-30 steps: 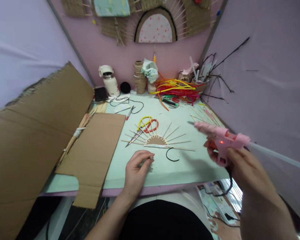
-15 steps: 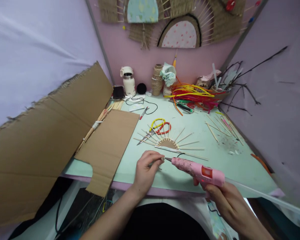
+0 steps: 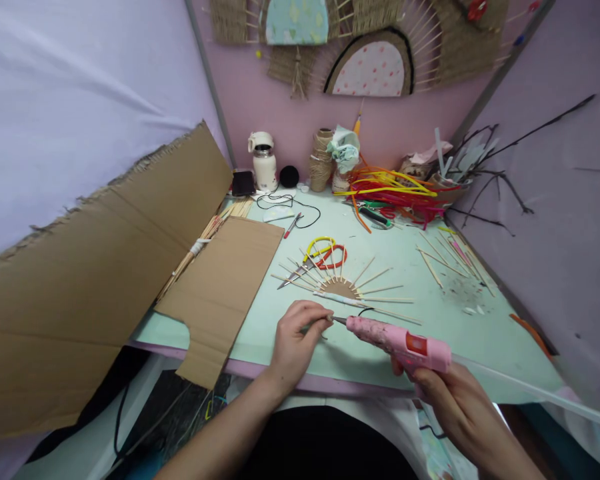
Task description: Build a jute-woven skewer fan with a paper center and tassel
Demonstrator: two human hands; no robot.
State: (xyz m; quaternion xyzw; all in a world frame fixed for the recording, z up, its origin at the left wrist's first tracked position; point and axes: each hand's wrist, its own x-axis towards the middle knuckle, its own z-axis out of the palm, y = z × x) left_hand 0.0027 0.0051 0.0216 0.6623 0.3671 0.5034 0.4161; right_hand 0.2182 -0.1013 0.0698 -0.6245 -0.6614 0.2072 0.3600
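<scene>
My right hand (image 3: 437, 393) is wrapped round the handle of a pink hot glue gun (image 3: 395, 341), whose metal nozzle points left. My left hand (image 3: 303, 337) pinches something small at its fingertips, right at the nozzle's tip; a thin dark cord shows beside the fingers, but the pinched piece is too small to make out. Just beyond my hands lies a half-round cardboard piece (image 3: 339, 288) with thin wooden sticks fanning out from its curved edge. Scissors (image 3: 307, 261) with one yellow and one red handle lie under the sticks on its left.
Flat cardboard (image 3: 225, 273) covers the table's left side, beside a large upright cardboard sheet (image 3: 110, 287). Loose sticks (image 3: 455, 260) lie at the right. Along the back stand a white bottle (image 3: 265, 163), a twine spool (image 3: 321, 160), a pile of pipe cleaners (image 3: 395, 189) and dark twigs (image 3: 510, 180).
The whole view has shifted slightly, so things appear a little further right. My hands keep nearly the same pose, with the nozzle still at my left fingertips.
</scene>
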